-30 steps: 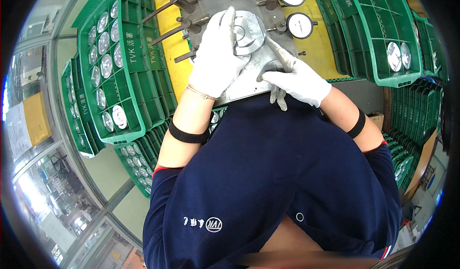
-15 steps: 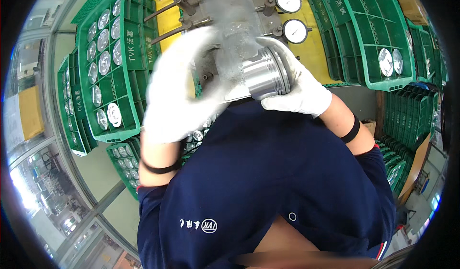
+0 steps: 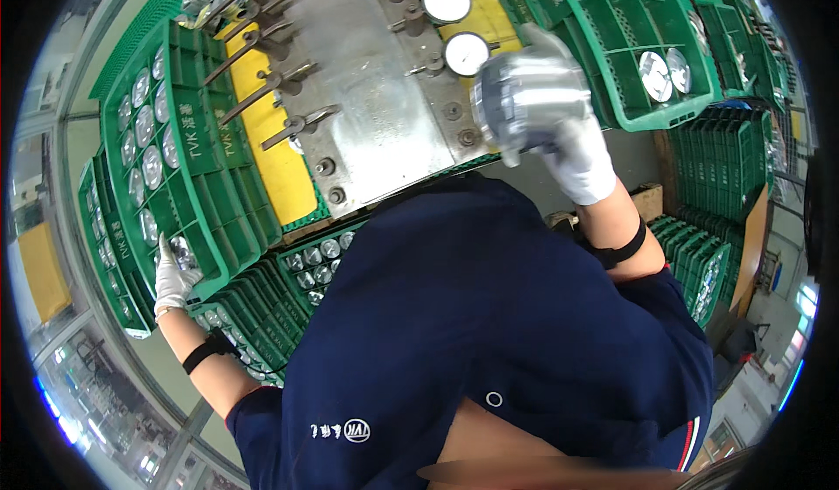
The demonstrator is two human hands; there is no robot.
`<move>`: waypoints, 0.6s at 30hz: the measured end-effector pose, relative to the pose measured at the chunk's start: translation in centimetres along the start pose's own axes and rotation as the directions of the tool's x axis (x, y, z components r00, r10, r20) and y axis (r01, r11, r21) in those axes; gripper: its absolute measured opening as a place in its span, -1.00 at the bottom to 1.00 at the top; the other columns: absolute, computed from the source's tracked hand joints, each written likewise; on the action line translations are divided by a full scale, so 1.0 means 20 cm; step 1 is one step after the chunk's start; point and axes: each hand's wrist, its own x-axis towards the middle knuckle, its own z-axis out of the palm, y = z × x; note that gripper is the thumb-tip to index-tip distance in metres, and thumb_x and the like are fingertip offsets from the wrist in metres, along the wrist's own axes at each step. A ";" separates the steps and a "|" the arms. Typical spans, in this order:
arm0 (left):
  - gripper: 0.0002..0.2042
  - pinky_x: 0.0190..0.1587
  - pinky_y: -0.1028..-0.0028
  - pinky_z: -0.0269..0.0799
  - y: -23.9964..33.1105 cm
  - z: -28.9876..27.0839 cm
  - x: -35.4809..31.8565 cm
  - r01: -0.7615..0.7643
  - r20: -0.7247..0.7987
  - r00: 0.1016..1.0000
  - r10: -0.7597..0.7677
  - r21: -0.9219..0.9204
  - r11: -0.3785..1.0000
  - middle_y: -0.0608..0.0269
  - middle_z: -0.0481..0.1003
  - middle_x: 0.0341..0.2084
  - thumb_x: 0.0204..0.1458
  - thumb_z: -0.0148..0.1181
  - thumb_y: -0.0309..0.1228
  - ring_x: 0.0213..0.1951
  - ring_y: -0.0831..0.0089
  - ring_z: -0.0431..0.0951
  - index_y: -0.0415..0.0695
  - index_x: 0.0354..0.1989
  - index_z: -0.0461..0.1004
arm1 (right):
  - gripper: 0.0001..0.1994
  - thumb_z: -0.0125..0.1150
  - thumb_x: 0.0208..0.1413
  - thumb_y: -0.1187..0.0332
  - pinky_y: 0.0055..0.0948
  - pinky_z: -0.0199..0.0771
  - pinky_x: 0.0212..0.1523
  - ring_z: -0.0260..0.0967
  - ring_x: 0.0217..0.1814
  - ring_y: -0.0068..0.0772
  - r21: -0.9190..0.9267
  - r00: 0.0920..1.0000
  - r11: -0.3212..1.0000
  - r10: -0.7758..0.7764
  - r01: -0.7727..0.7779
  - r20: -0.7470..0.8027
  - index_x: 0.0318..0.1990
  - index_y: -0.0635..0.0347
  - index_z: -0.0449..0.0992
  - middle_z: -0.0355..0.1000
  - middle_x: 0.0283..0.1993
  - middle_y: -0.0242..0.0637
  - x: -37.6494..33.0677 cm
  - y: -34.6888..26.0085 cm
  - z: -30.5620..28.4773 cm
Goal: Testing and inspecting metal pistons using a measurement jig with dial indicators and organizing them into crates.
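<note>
My right hand, in a white glove, is closed around a shiny metal piston above the right side of the workbench. Motion blurs both the piston and the fingers. At the left, my gloved left hand reaches over the near end of a green divided crate. Its fingers are spread on either side of another piston, which sits in the nearest compartment; I cannot make out a firm grip. More pistons fill other compartments of that crate.
A bare metal plate lies between clamp levers and two white-faced dial gauges. Yellow sheeting flanks it. A green crate at the right holds two pistons. Stacked crates stand beyond my right arm.
My left hand has gone from above the plate to the left crate. My right hand has carried the piston right, off the plate's near end. The view has shifted, showing more of the plate.
</note>
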 end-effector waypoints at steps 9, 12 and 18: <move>-0.09 -0.11 0.27 0.51 0.10 -0.24 0.06 -0.397 0.490 0.768 0.413 0.870 -0.294 0.01 0.49 -0.25 -0.28 0.44 -0.45 -0.25 0.10 0.54 -0.18 0.35 0.10 | -0.25 0.41 0.00 0.48 -0.30 0.44 0.15 0.38 0.18 -0.28 -0.877 0.743 0.479 -0.601 0.041 -0.293 0.39 0.14 0.21 0.37 0.19 -0.13 -0.09 -0.18 -0.67; -0.10 0.04 0.29 0.51 0.17 0.27 -0.72 -0.343 0.454 0.717 0.530 0.890 -0.300 -0.10 0.44 0.00 -0.33 0.48 -0.49 -0.02 0.12 0.55 -0.19 0.31 0.16 | -0.31 0.44 0.01 0.39 -0.24 0.42 0.15 0.39 0.11 -0.20 -0.903 0.843 0.411 -0.438 -0.121 -0.313 0.34 0.14 0.31 0.42 0.10 -0.09 -0.13 -0.15 -0.86; -0.07 0.20 0.23 0.42 -0.06 0.85 -1.12 -0.890 0.563 0.455 0.689 0.321 0.325 0.04 0.35 0.14 -0.23 0.51 -0.56 0.15 0.23 0.42 -0.12 0.36 0.07 | -0.45 0.31 0.16 0.21 -0.22 0.29 0.27 0.36 0.20 -0.05 -0.918 0.886 0.160 -0.247 -0.363 -0.393 0.30 0.06 0.37 0.40 0.18 0.01 -0.12 -0.08 -0.99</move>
